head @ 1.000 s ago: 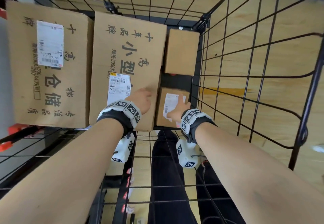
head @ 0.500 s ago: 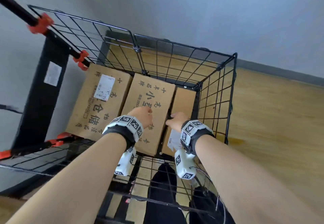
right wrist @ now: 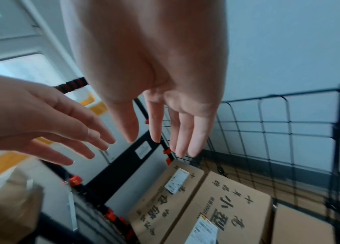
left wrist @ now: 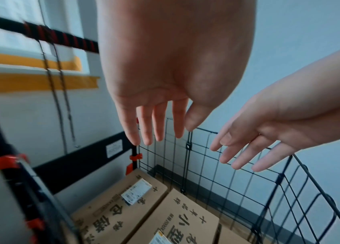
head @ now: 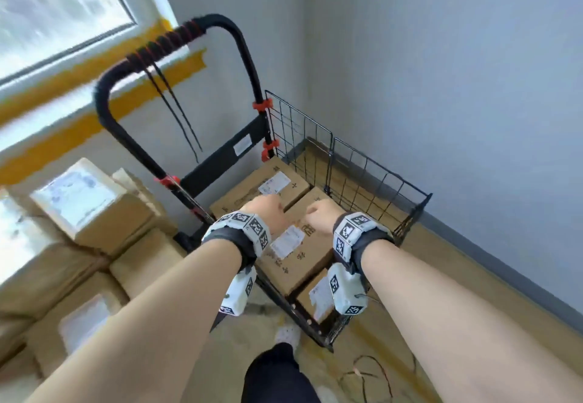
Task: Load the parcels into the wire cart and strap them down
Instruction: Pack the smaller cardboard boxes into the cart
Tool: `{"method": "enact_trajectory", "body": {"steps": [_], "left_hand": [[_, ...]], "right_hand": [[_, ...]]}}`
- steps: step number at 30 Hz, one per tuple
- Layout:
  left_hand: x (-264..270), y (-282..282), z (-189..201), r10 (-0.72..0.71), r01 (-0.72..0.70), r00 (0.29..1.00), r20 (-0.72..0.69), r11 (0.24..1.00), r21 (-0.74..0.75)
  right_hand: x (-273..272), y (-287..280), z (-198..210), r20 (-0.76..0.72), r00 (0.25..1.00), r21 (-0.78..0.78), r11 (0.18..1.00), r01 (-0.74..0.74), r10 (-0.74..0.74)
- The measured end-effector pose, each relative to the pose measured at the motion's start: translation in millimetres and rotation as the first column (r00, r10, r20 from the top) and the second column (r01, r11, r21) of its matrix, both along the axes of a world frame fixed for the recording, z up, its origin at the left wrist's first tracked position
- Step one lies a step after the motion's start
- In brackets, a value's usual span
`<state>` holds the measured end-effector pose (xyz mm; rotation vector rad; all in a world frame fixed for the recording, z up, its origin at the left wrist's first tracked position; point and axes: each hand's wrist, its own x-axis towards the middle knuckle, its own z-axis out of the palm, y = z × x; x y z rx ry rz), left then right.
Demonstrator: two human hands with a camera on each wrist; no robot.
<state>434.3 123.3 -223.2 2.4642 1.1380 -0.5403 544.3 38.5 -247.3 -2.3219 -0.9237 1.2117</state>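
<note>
The black wire cart stands in a room corner with cardboard parcels packed in it. A large box lies by the handle frame, a second large box beside it, and a small labelled box at the near end. My left hand and right hand hover above the boxes, touching nothing. The left wrist view shows the left hand with straight, spread fingers; the right wrist view shows the right hand the same way. A black-and-red strap is wound round the cart handle, its ends hanging down.
More cardboard parcels are stacked on the floor to the left, under a window. Grey walls close in behind and to the right of the cart. Thin cables lie on the wooden floor near my leg.
Both hands have lifted off the boxes in the cart and now hang free above them. My view has pulled up and back, bringing the handle and the left stack into sight.
</note>
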Motion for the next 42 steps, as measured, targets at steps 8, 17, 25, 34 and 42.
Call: {"method": "enact_trajectory", "body": {"steps": [8,17,25,34,42], "left_hand": [[-119.6,-45.7,79.5,0.324,-0.368,0.917,0.23,0.912,0.18],[-256.6,-69.1,110.7,0.616,-0.677,0.727,0.302,0.716,0.171],[-290.8,-23.3,89.1,0.759,-0.817,0.447,0.473,0.562,-0.129],[-267.6,48.3,31.0,0.86,-0.759,0.273,0.431,0.468,-0.453],[-255.8,67.1,17.0,0.883,-0.78,0.089,0.461,0.35,-0.519]], "right_hand": [[-74.5,-3.7,74.5,0.16,0.942,0.146,0.936,-0.32,0.297],[-175.7,23.3,107.2,0.143,0.86,0.237,0.827,-0.509,0.489],[-214.9,81.5,107.1,0.18,0.865,0.364,0.786,-0.5,0.468],[-225.9,165.6,75.7,0.104,0.905,0.351,0.836,-0.421,0.412],[-216.2,202.5,54.1,-0.011,0.906,0.36,0.847,-0.391,0.423]]}}
